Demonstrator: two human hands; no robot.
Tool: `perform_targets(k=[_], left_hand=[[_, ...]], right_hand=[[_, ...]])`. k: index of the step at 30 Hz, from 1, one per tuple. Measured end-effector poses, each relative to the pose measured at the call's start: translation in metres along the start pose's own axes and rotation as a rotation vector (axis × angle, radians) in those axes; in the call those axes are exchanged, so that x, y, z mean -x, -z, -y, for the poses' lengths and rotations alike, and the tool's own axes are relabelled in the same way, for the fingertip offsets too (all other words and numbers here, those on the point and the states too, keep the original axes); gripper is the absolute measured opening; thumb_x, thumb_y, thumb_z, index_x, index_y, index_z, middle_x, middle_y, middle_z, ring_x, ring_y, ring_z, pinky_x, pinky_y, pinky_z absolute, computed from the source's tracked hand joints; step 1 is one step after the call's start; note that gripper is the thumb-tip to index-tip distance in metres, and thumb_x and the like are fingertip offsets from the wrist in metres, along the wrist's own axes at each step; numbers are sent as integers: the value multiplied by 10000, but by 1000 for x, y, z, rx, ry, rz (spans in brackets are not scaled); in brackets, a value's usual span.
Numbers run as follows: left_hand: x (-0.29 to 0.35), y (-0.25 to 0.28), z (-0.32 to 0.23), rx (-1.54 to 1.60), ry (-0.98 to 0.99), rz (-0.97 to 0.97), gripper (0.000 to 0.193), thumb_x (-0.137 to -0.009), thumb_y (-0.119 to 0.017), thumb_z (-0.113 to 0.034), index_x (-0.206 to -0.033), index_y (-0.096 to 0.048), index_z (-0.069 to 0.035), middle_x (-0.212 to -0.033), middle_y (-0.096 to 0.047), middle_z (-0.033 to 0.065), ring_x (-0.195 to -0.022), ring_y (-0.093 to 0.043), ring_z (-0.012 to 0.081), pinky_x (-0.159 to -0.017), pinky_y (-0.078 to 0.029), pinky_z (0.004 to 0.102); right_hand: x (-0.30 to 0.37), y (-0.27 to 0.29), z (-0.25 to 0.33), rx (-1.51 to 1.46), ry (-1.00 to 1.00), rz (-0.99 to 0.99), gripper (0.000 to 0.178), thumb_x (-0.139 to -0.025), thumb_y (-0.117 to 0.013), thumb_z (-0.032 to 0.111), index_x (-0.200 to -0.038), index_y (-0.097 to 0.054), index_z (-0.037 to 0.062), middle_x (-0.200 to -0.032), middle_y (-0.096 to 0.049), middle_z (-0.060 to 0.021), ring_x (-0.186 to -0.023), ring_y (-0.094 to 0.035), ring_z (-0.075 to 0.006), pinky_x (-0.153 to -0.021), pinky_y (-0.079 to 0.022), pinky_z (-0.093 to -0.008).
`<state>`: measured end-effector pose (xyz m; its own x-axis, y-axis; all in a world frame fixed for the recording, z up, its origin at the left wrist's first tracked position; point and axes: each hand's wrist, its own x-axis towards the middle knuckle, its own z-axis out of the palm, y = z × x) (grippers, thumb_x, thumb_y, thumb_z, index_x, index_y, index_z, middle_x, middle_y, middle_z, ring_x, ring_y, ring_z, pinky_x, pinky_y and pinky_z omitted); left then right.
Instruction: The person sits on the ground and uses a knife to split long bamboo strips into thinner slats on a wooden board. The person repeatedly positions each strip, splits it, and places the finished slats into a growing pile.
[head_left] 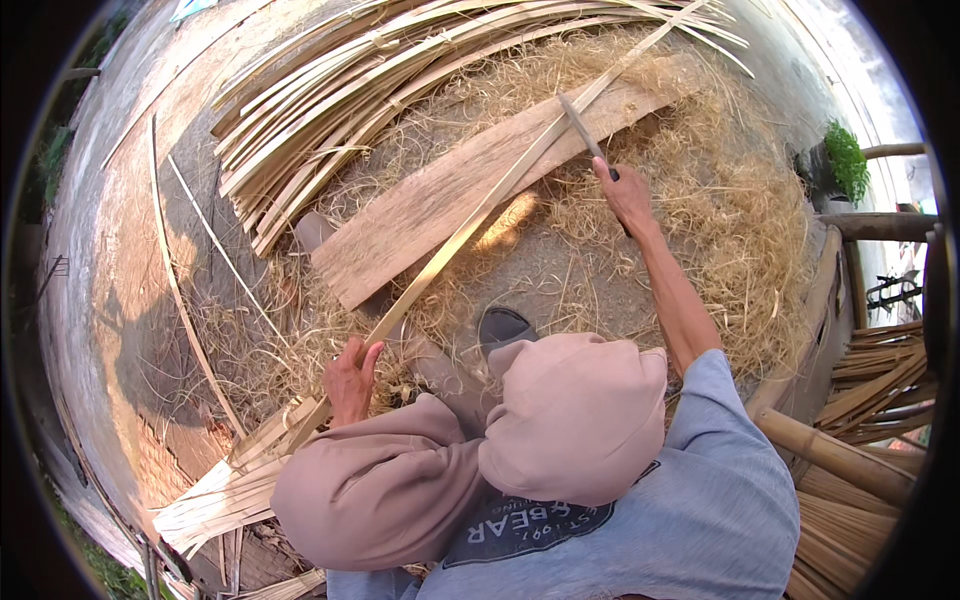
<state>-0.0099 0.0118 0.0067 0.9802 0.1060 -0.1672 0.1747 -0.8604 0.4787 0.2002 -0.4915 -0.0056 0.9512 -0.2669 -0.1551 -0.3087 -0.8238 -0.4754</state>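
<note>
A long pale bamboo strip (473, 225) slants from lower left to upper right across a wooden board (400, 225). My left hand (350, 382) is closed around the strip's near part, in front of my knee. My right hand (624, 195) grips a knife (581, 127) by its dark handle, arm stretched forward. The knife's blade crosses the strip above the far part of the board and appears to touch it. The strip's far end reaches past the board, over the shavings.
Stacked bamboo strips (330, 110) lie at the far left, and a paler bundle (225, 500) sits at the near left. Curly shavings (700, 210) cover the ground around the board. At right stand a bamboo pole (835, 457) and more strips (875, 385). My shoe (505, 328) is below the board.
</note>
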Motion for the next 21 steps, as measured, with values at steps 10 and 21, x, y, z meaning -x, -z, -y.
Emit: perform_targets(k=[10, 21], left_hand=[[95, 39, 127, -70, 220, 86, 416, -943, -729, -468, -848, -575, -93, -709, -653, 119, -575, -602, 329, -556, -439, 454], [-16, -23, -11, 266, -52, 133, 544, -892, -798, -387, -1367, -650, -168, -985, -716, 164, -851, -682, 336, -752, -539, 428]], right_hand=[[56, -40, 42, 8, 196, 223, 655, -993, -537, 660, -749, -599, 55, -600, -585, -120, -579, -592, -260, -582, -482, -458], [88, -93, 73, -120, 272, 217, 643, -983, -593, 606, -766, -622, 1, -706, -656, -213, -653, -644, -357, -640, -502, -483]])
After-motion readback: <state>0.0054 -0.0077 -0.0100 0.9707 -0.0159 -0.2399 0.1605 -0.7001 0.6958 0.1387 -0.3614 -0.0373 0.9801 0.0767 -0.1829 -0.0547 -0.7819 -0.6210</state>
